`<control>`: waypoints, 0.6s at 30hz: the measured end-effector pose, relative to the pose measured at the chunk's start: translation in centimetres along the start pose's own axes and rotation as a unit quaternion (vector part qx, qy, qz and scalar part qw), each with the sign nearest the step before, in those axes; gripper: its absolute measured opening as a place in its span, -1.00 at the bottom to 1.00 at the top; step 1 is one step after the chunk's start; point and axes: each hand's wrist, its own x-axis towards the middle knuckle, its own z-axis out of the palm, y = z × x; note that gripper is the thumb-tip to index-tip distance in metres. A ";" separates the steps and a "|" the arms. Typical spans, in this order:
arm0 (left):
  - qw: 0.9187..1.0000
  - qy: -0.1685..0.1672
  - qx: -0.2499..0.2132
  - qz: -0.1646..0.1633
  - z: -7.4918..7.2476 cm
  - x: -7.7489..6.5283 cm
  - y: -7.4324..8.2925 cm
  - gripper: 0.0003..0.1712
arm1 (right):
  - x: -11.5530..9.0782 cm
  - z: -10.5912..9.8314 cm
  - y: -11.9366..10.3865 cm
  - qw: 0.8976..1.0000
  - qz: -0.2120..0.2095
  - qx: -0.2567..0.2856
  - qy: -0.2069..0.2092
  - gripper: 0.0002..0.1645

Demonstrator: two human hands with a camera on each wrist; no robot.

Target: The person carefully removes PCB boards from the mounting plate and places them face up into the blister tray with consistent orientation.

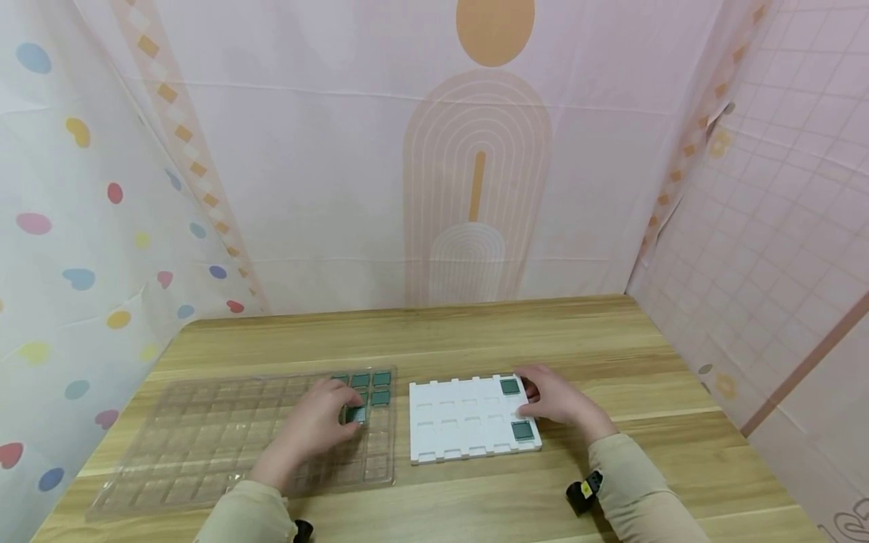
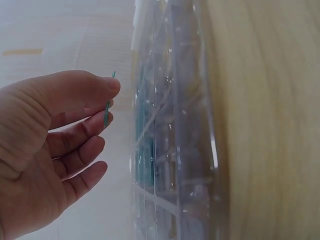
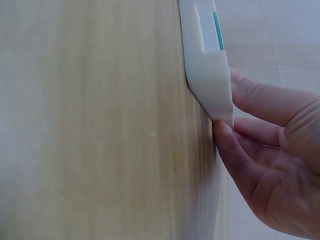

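My left hand pinches a small green circuit board between thumb and fingertips, over the right part of a clear plastic compartment tray. In the left wrist view the board appears edge-on, apart from the tray's wall. Several more green boards lie in the tray's far right compartments. To the right, my right hand grips the right edge of a white tray, thumb on its top. Two green boards sit in that tray's right column, one at the far corner, one at the near corner.
Both trays lie side by side on a wooden table, with a narrow gap between them. Patterned cloth hangs behind the table and at both sides. A black wrist camera is strapped beside the right sleeve.
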 end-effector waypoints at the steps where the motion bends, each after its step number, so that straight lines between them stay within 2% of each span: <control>1: 1.000 -0.002 0.001 0.000 0.0 0.0 -0.1 -0.76 | 0.0 0.0 0.0 1.000 0.001 0.000 0.000 -0.20; 18: 0.999 -0.044 0.006 0.006 -0.1 0.4 -0.7 -0.75 | -0.1 -0.1 -0.4 1.000 0.011 0.001 -0.002 -0.19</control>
